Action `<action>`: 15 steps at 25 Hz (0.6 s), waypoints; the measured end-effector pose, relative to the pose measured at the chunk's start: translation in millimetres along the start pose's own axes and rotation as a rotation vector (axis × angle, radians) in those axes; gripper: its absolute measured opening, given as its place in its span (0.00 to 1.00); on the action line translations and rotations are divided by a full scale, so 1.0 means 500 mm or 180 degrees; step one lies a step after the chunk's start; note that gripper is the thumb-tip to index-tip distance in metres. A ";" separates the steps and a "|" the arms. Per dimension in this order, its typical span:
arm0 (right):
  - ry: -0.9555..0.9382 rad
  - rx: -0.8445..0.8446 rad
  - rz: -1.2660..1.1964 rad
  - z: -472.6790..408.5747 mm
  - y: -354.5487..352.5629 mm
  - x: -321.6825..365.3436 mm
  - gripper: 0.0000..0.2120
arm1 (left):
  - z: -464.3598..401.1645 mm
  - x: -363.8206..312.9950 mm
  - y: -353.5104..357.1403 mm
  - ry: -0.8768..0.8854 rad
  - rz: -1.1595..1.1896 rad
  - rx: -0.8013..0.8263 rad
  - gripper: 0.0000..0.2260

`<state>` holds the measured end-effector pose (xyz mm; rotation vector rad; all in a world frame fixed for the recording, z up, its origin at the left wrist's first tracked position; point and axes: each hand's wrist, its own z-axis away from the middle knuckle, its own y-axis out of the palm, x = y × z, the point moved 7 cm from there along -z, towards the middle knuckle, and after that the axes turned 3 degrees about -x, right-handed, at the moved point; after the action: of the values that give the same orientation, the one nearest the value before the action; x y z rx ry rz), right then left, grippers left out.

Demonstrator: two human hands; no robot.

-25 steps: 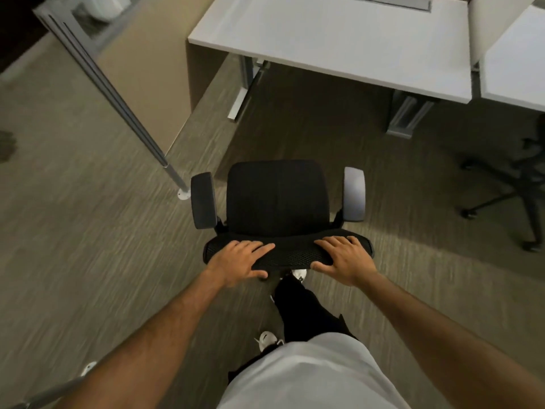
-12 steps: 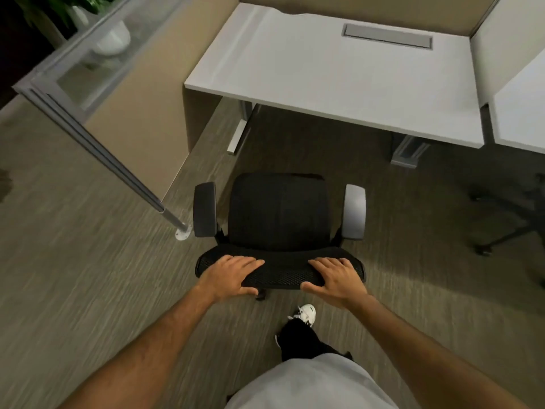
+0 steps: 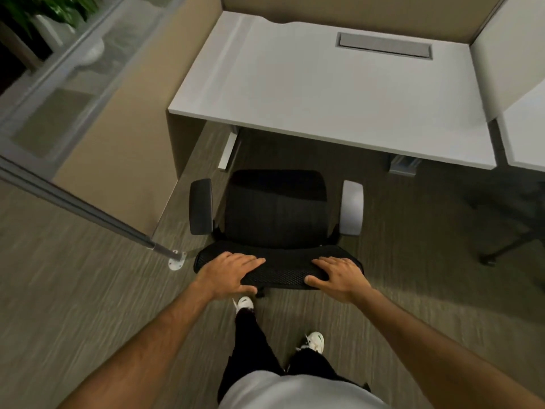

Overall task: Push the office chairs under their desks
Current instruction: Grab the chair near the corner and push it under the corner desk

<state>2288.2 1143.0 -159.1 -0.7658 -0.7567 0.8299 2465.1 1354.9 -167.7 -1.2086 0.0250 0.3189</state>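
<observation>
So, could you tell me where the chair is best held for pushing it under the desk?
Hold the chair by the top edge of its backrest, from behind, as the left hand and right hand do now. The seat faces the desk, and the wide edge, gripped towards both ends, should let you steer it straight.

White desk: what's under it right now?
Under the white desk only carpet and two metal legs show. The office chair sits short of its edge. Deeper space is covered.
</observation>
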 end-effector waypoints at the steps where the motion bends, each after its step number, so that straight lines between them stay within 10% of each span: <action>1: 0.0073 -0.0003 -0.0056 -0.033 -0.012 0.008 0.41 | -0.016 0.041 -0.011 0.0045 -0.0028 0.0002 0.39; 9: 0.0416 -0.0240 -0.0355 -0.175 -0.080 0.056 0.47 | -0.127 0.230 -0.110 0.0534 -0.0185 0.0039 0.42; 15: 0.0558 -0.0374 -0.0404 -0.248 -0.141 0.034 0.33 | -0.212 0.316 -0.151 0.0600 -0.0223 0.0155 0.39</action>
<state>2421.8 1090.2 -159.2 -0.8741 -0.6936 0.5996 2651.0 1269.4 -166.4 -1.1850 0.1526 0.1417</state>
